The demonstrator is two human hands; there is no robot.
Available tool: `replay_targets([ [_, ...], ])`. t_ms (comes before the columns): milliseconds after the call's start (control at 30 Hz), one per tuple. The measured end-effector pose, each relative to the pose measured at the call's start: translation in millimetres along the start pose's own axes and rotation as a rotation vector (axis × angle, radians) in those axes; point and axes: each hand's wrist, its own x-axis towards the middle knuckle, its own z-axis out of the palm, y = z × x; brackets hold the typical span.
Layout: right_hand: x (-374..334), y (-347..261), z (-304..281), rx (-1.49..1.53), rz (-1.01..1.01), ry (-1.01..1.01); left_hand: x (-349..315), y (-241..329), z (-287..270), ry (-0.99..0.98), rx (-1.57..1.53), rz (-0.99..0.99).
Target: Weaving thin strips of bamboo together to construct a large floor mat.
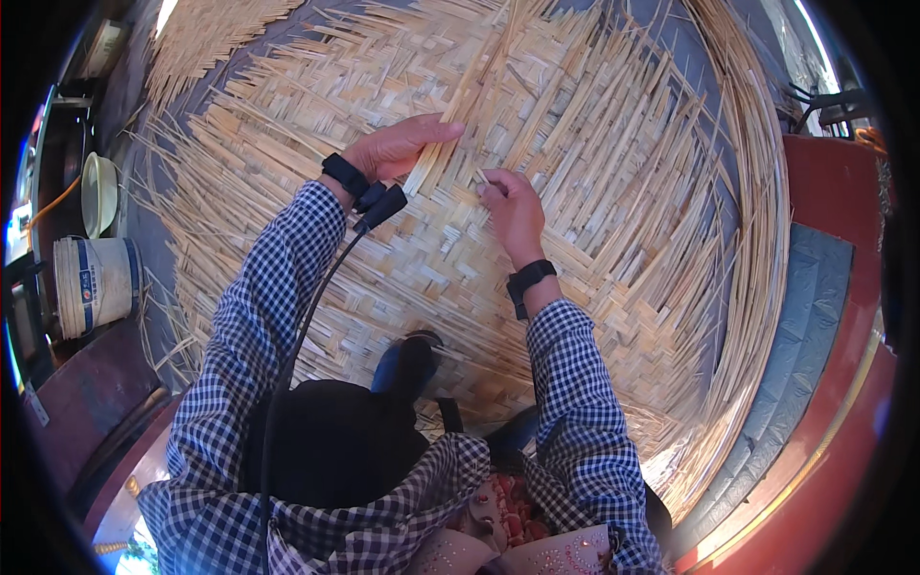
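Note:
A large mat of woven reed strips (450, 254) lies under both my hands, its loose strip ends sticking out all round. My left hand (407, 144) is closed round a few long, flat reed strips (467, 94) that run up toward the far edge, the thumb lying across them. Just to the right and nearer me, my right hand (516, 213) is curled, thumb and forefinger pinched at the short pale end of a reed strip (481, 176). How far that strip continues is hidden. Black bands circle both wrists.
A black cable (311, 311) with a plug hangs beside my left wrist. A white bucket (96, 285) and a pale basin (100, 195) stand at the left. Long loose reeds (762, 240) lie along the right, next to a grey padded strip (805, 316). My shoe (422, 340) rests on the mat.

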Motion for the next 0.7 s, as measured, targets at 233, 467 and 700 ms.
replay_targets([
  [233,-6.1,-5.7,-1.3,0.252,0.364,0.128,22.7,-15.9,-1.3,0.107,0.673,0.158],
  [467,-11.0,-3.6,5.6,0.134,0.166,0.121,23.2,-25.1,-3.8,0.23,0.638,0.049],
  [700,-2.9,21.4,1.6,0.149,0.087,-0.079,-21.8,-13.0,-29.7,0.083,0.003,0.191],
])
